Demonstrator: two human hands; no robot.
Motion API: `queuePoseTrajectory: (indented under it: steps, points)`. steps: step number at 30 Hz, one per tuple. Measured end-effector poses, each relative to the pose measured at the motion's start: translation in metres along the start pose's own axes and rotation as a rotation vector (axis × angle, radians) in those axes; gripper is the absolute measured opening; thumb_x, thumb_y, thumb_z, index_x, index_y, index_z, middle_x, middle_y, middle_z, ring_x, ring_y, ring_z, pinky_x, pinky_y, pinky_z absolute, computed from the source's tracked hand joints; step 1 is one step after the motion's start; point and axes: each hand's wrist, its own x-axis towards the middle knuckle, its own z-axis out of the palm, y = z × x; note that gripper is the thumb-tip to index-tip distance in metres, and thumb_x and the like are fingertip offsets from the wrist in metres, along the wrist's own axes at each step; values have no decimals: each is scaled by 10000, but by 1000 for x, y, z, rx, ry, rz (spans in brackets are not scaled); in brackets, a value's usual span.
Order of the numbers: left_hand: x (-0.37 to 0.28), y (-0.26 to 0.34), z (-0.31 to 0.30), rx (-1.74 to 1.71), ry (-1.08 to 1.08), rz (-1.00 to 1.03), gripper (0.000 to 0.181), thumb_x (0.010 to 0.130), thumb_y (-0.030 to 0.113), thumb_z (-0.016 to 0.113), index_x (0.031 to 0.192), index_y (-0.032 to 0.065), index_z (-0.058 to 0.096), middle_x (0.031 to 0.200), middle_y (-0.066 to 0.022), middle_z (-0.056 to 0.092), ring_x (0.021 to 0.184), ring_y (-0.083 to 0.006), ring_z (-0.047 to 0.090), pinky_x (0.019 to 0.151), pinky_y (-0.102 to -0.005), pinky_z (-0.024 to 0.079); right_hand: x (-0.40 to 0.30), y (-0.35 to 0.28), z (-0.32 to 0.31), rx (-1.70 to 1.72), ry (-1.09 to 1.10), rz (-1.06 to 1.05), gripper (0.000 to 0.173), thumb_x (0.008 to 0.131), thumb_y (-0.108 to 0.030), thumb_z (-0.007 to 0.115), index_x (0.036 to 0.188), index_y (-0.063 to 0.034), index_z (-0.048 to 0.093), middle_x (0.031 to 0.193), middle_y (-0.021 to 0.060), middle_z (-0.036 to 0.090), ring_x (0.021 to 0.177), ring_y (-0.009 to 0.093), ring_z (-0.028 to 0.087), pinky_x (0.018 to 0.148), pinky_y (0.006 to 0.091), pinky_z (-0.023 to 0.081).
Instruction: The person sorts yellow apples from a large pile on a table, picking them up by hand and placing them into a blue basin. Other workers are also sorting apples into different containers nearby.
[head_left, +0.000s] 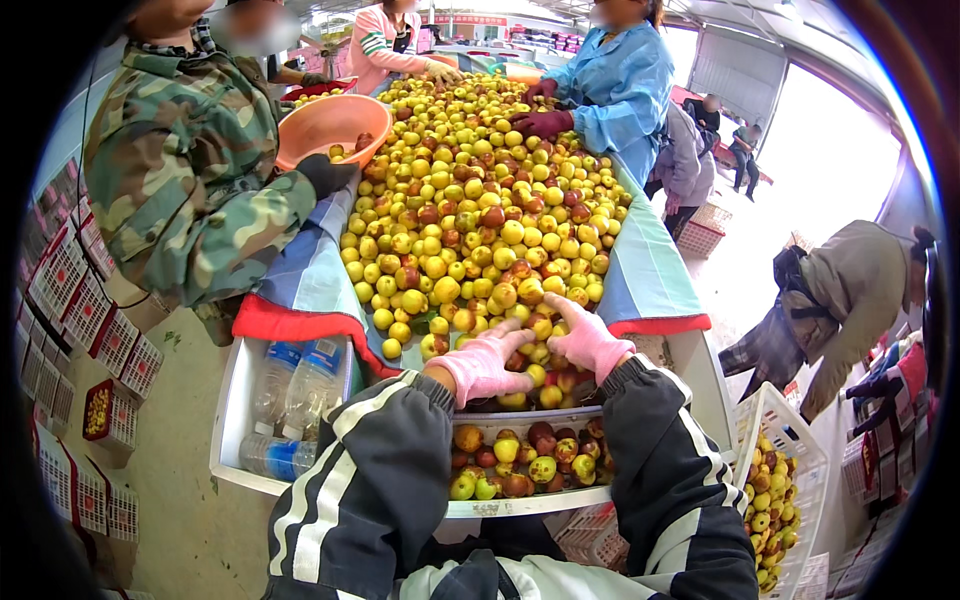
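Observation:
A large heap of yellow-green and reddish-brown jujubes (480, 202) covers a sloping, cloth-lined sorting table. At the near end of the heap, my left hand (484, 364), in a pink fingerless glove, rests on the fruit with its fingers spread. My right hand (589, 341), gloved the same way, touches jujubes just beside it, index finger stretched forward and thumb apart. Neither hand shows a fruit gripped, though my palms are hidden. Below my wrists, a white trough (529, 506) holds several blemished and redder jujubes (540, 457).
Plastic bottles (311, 382) lie in a side compartment at left. A white crate (802, 480) of jujubes stands by my right elbow. At left, a person in camouflage (195, 165) holds an orange basin (330, 124); a blue-sleeved person (626, 82) reaches into the heap from the right.

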Motion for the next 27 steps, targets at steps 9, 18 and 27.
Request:
queuePoseTrajectory:
  steps: [9, 18, 27]
  points:
    - [-4, -25, -29, -317, 522, -148, 373, 936, 218, 654, 1255, 25, 653, 1193, -156, 698, 1099, -240, 664, 966, -331, 502, -17, -23, -16, 229, -497, -120, 657, 851, -113, 659, 1485, -154, 491, 1184, 146, 687, 1031, 213, 658, 933, 320, 515]
    - [5, -36, -11, 250, 318, -375, 925, 830, 586, 661, 1561, 135, 318, 1596, -181, 327, 1477, -349, 304, 1199, -493, 250, 9, -1, -10, 86, 390, -36, 500, 874, -247, 728, 1315, -51, 596, 1308, 193, 628, 1233, 321, 598, 1025, 380, 489]
    - [0, 24, 20, 281, -94, 129, 663, 875, 440, 631, 1444, 128, 499, 1388, -181, 588, 1426, -331, 417, 1171, -447, 304, -1, -4, 2, -474, 130, -179, 636, 852, -303, 716, 1421, -113, 506, 1458, 155, 514, 1309, 335, 512, 1087, 424, 426]
